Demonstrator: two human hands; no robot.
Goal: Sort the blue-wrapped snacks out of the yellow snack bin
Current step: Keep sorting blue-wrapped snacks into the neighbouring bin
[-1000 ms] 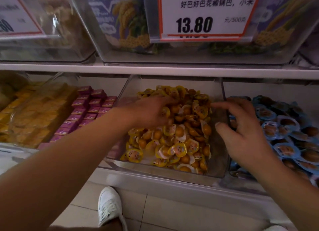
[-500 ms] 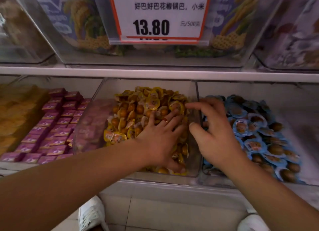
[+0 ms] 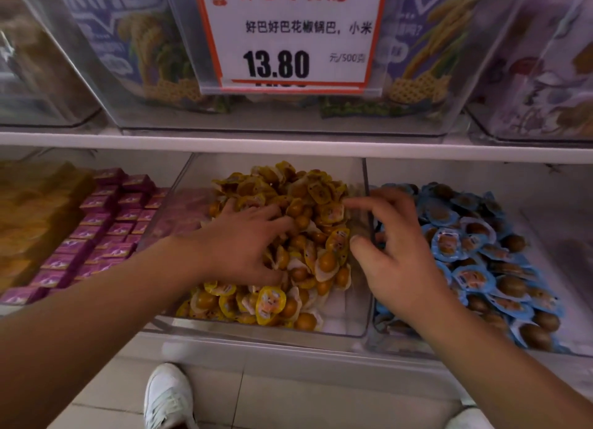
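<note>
Yellow snack bin (image 3: 354,300): clear plastic, frame centre, heaped with yellow-wrapped snacks (image 3: 321,223). No blue wrapper visible in the heap. Blue-wrapped snacks (image 3: 481,252) all sit in the neighbouring clear bin (image 3: 571,338) at 3 o'clock, just across the shared wall.

Left hand (image 3: 244,245): forearm enters from 8 o'clock, palm down on the heap, fingers spread and lightly bent, tips dug in among the yellow packs. Nothing clamped; grip apart.

Right hand (image 3: 401,252): forearm enters from 5 o'clock, hand straddles the wall between the two bins. Index stretched toward 10 o'clock, tip touching yellow packs; thumb separate below it, at the bin's right edge; other fingers curled. Nothing seen between thumb and fingers; grip apart.

Hidden or unclear:
- Left fingertips buried in the packs.
- Right palm side and what lies under it not visible.
- Both arms cropped at the bottom corners.
- Bin walls are reflective, lower packs hard to read.

Elsewhere: purple boxes (image 3: 106,233) at 9 o'clock, price sign (image 3: 288,34) reading 13.80 at 12 o'clock, white shoe (image 3: 167,396) at 6 o'clock.
</note>
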